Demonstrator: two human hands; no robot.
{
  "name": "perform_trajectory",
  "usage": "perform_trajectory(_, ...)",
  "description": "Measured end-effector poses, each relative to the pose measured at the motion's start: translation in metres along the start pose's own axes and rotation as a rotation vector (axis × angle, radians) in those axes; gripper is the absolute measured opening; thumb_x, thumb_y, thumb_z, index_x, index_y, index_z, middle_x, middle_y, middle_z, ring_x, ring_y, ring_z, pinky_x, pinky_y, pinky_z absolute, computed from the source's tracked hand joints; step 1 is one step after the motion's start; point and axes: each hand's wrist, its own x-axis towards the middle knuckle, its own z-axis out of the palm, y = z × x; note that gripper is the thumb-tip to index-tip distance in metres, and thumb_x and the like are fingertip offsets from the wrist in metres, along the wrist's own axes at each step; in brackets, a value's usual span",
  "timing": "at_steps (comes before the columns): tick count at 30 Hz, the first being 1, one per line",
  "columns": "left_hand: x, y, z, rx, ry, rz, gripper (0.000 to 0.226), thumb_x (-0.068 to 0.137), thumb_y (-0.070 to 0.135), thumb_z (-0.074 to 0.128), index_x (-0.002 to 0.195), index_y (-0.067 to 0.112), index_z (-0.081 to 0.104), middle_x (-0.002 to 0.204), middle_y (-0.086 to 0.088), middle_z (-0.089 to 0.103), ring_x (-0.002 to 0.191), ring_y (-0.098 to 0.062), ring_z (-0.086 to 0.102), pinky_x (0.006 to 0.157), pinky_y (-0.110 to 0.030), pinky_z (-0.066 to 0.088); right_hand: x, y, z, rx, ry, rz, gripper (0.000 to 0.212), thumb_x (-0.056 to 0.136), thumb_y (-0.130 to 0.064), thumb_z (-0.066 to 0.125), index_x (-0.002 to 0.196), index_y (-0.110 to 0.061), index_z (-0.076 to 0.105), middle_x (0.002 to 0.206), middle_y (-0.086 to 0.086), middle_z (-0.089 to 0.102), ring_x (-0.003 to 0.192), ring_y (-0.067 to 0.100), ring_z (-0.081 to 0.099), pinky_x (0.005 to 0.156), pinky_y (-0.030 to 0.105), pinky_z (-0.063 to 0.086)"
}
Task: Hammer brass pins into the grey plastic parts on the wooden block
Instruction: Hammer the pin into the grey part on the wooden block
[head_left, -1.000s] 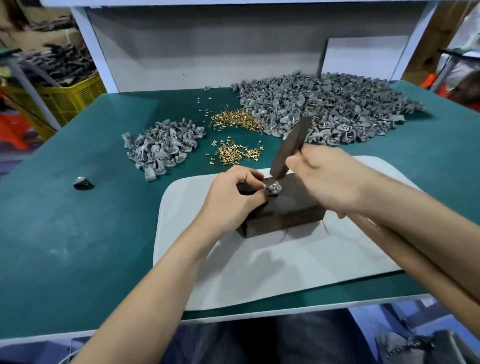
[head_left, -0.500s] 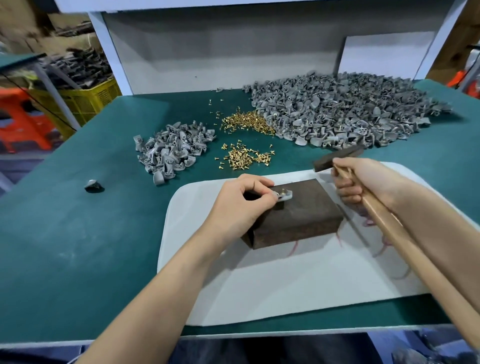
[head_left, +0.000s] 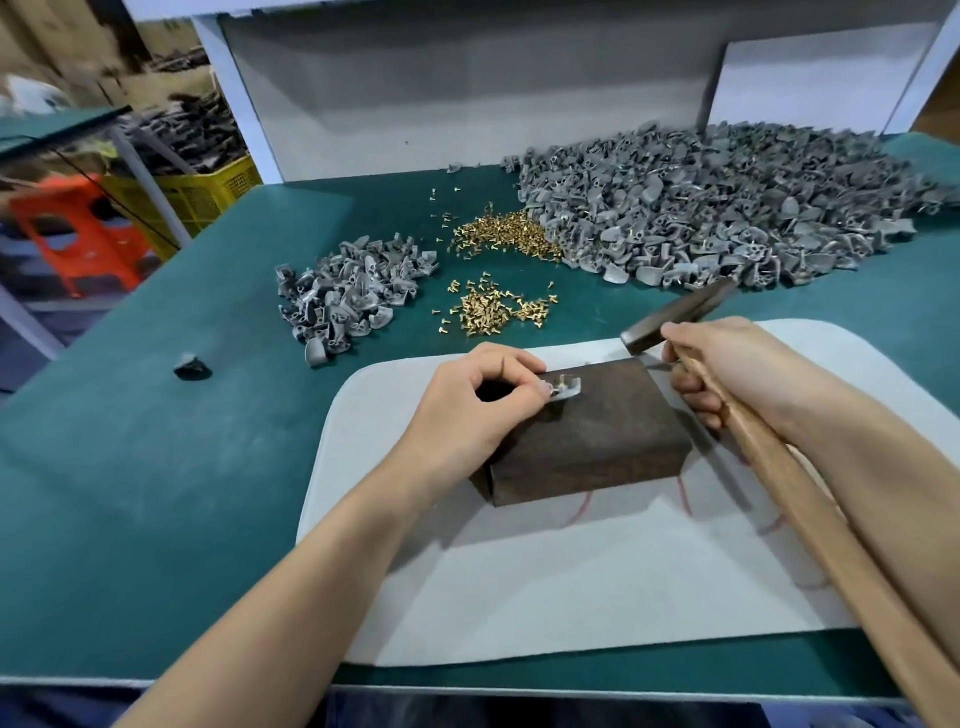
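A dark brown rectangular wooden block (head_left: 597, 441) lies on a pale grey rounded mat (head_left: 571, 571) on the green-topped table (head_left: 156, 467). On the block's far left corner sits a small grey plastic part (head_left: 567, 387). The left hand (head_left: 478, 410) pinches it from the left between thumb and forefinger, so the part's right end sticks out past the fingertips (head_left: 543, 387). A glint in the part may be a brass pin, but it is too small to be sure.

The right hand (head_left: 727, 364) is wrapped round the wooden-handled hammer (head_left: 810, 493), gripping high on the handle just behind the dark metal head (head_left: 670, 317). The head is tilted over the block's far right corner, apart from the part and to its right.

Beyond the mat lie two loose heaps of brass pins (head_left: 493, 312). A small pile of grey plastic parts (head_left: 348, 291) is to their left and a far larger heap (head_left: 727, 208) to the right. One lone grey piece (head_left: 191, 365) lies on the table further left.
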Motion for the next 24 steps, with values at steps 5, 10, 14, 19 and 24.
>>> perform_trajectory(5,0.000,0.001,0.000,0.043,-0.005,0.049,0.025,0.082,0.001,0.066,0.067,0.020,0.060,0.099,0.000,0.065,0.083,0.005,0.058,0.075,-0.004,0.038,-0.003,0.000,0.003,-0.019,0.022,-0.034,0.025,0.095,-0.026,0.048,0.076,-0.009,0.049,0.042,0.000,0.042,0.029,0.013,0.032,0.032,0.019,0.030)
perform_trajectory(10,0.000,-0.001,-0.001,0.033,-0.021,0.044,0.020,0.082,-0.001,0.065,0.074,0.016,0.058,0.100,-0.001,0.065,0.087,0.001,0.059,0.077,-0.005,0.039,-0.004,0.001,0.000,-0.032,0.035,-0.037,0.023,0.095,-0.025,0.048,0.078,-0.009,0.050,0.044,0.001,0.043,0.030,0.013,0.032,0.032,0.020,0.031)
perform_trajectory(14,0.001,-0.002,-0.001,0.042,-0.038,0.043,0.020,0.081,-0.001,0.065,0.076,0.018,0.058,0.101,-0.001,0.066,0.091,-0.006,0.060,0.080,-0.009,0.041,-0.006,0.001,0.005,-0.124,0.143,-0.080,0.029,0.093,-0.025,0.050,0.073,-0.005,0.053,0.044,0.003,0.051,0.032,0.016,0.041,0.034,0.025,0.037)
perform_trajectory(19,0.001,-0.002,-0.001,0.033,-0.037,0.050,0.021,0.082,0.002,0.067,0.076,0.021,0.059,0.100,-0.004,0.065,0.094,-0.015,0.061,0.085,-0.018,0.043,-0.010,-0.003,-0.002,-1.011,0.542,-0.197,0.034,0.086,-0.041,0.059,0.071,-0.011,0.066,0.072,0.016,0.062,0.071,0.035,0.056,0.062,0.032,0.041)
perform_trajectory(24,0.001,-0.003,-0.001,0.022,-0.033,0.053,0.020,0.082,0.003,0.068,0.076,0.020,0.060,0.100,-0.005,0.064,0.093,-0.012,0.061,0.085,-0.016,0.043,-0.032,-0.027,0.009,-0.772,0.336,-0.602,0.006,0.081,-0.026,0.071,0.082,-0.020,0.071,0.076,-0.008,0.065,0.068,0.005,0.058,0.068,0.016,0.042)
